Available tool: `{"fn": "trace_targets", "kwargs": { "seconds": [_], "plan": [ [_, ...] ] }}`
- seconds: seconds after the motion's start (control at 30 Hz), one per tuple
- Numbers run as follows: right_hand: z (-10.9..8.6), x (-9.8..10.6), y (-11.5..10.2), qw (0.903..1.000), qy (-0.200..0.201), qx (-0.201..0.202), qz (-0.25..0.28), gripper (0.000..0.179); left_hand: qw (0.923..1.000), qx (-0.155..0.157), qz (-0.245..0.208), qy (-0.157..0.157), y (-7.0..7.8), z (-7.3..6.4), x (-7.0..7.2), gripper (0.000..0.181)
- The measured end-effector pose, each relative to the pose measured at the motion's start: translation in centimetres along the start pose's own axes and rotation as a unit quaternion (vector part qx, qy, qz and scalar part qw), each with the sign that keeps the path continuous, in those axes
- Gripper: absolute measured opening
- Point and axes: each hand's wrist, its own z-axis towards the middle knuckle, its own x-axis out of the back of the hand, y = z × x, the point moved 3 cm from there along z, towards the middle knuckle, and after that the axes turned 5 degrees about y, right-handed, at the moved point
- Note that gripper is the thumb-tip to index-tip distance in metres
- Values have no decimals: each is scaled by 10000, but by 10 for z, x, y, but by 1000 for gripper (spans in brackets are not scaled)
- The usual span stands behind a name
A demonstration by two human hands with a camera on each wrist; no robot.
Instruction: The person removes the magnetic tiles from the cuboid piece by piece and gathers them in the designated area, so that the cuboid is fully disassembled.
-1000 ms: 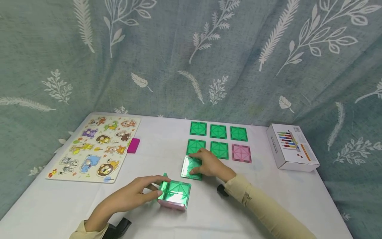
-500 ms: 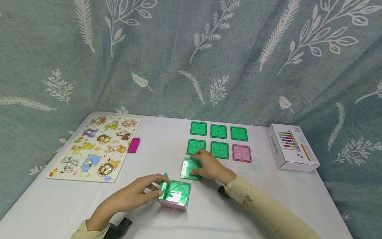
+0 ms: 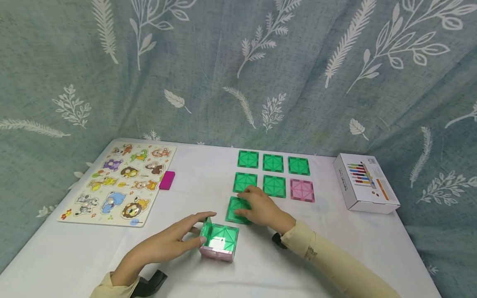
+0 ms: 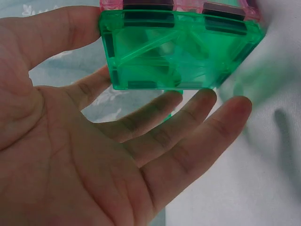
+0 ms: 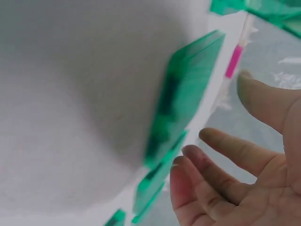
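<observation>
My left hand (image 3: 171,242) is beside a small build of magnetic tiles. A green tile (image 3: 228,236) is its base, a second green tile (image 3: 206,230) stands along the left edge, and a pink tile (image 3: 216,254) stands at the front. In the left wrist view the thumb (image 4: 70,33) touches a corner and extended fingertips meet the edge of a green tile (image 4: 155,56). My right hand (image 3: 264,210) hovers over a loose green tile (image 3: 232,211) behind the build. In the right wrist view its fingers (image 5: 221,183) are spread, apart from the green tile (image 5: 188,84).
Behind the right hand are two rows of flat tiles, green ones (image 3: 274,186) plus one pink tile (image 3: 302,190). An animal puzzle board (image 3: 93,198) and a magenta block (image 3: 167,180) lie at left. A white box (image 3: 369,186) stands at right on the white-covered table (image 3: 193,174).
The green tile under my right hand has settled flatter and its glare is gone. My left fingers have straightened and loosened at the standing green tile. The build has barely moved.
</observation>
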Motion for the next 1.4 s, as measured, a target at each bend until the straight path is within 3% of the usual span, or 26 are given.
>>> {"fn": "trace_targets", "kwargs": {
  "seconds": [0.17,0.43,0.63,0.83,1.07,1.2,1.4],
  "plan": [
    [-8,2,-21,9979,-57,614,206,48,9998,188,-52,76,-2,2,0,66],
    [-26,5,-59,9800,-1157,740,1439,48,9991,289,-315,-66,-5,3,0,70],
    [-37,-5,-78,9766,-1604,1099,924,58,9991,140,-365,-144,-5,4,-1,67],
    [-44,-20,-89,9701,-1715,1625,557,59,9990,142,-397,-170,-5,4,-1,66],
    [-47,-31,-92,9746,-1480,1680,-63,46,9990,171,-391,-147,-4,4,-1,64],
    [-48,-32,-94,9773,-1289,1669,-192,31,9988,165,-441,-163,-5,4,-2,64],
    [-50,-36,-94,9788,-1061,1731,-271,23,9976,215,-603,-251,-8,6,-3,64]
  ]
}}
